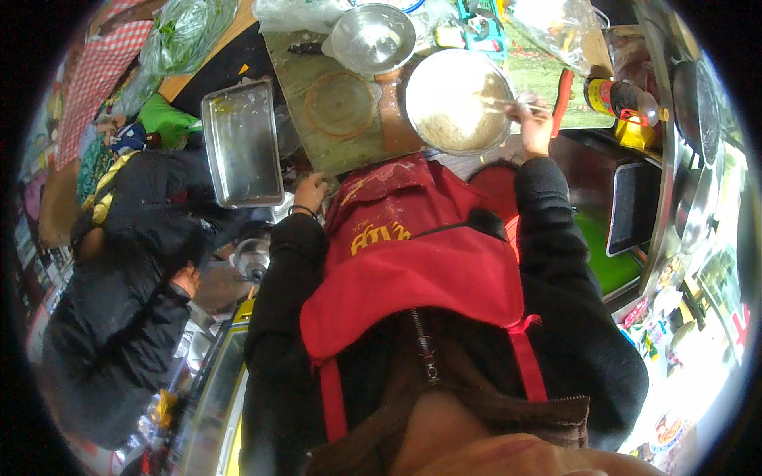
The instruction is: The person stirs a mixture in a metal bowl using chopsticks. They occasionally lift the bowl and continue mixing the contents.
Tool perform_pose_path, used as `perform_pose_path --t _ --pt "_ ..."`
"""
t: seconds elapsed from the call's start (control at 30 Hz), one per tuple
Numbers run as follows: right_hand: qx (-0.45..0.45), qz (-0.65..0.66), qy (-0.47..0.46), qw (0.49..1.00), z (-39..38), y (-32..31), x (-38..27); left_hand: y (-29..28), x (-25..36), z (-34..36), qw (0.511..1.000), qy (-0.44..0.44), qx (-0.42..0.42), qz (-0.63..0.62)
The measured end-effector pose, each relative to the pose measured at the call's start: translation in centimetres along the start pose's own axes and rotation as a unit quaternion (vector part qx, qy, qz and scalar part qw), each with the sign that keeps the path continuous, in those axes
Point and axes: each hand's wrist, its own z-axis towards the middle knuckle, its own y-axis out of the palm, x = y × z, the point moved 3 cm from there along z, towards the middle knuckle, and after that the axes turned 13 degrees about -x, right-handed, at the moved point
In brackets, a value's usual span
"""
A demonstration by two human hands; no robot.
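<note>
At the table's near right, a large round bowl point(444, 141) holds a pale, floury-looking mass, its left part washed out by glare. My right hand point(533, 119) is closed on a pair of light chopsticks point(496, 101), whose ends reach over the bowl's right side. Lower and to the left, my left hand point(310, 193) hangs by the table's near corner with its fingers loosely apart. Nothing shows in that hand, though the fingertips are small and partly blurred. A rectangular steel tray point(242, 147) lies just left of it.
A steel basin point(373, 40) and a round lid-like disc point(341, 105) are on the green table point(294, 63). Right of the bowl are a red-handled object point(562, 99) and a dark sauce bottle point(623, 101). A co-worker in a dark jacket point(131, 317) stands close on the left.
</note>
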Motion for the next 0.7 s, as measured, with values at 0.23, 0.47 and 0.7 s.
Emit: perform_pose_path --t 0.23,0.47,0.7 --pt "0.017 0.018 -0.077 0.997 -2.2 -0.1 -0.9 -0.6 0.2 0.0 0.998 0.045 0.026 -0.021" --pt "0.079 0.079 0.003 0.994 -4.8 -0.8 1.3 0.0 -0.1 0.2 0.999 0.048 0.001 0.015" --pt "-0.006 -0.006 -0.041 0.999 -4.3 1.2 0.6 -0.7 0.9 0.3 0.999 0.050 0.017 0.005"
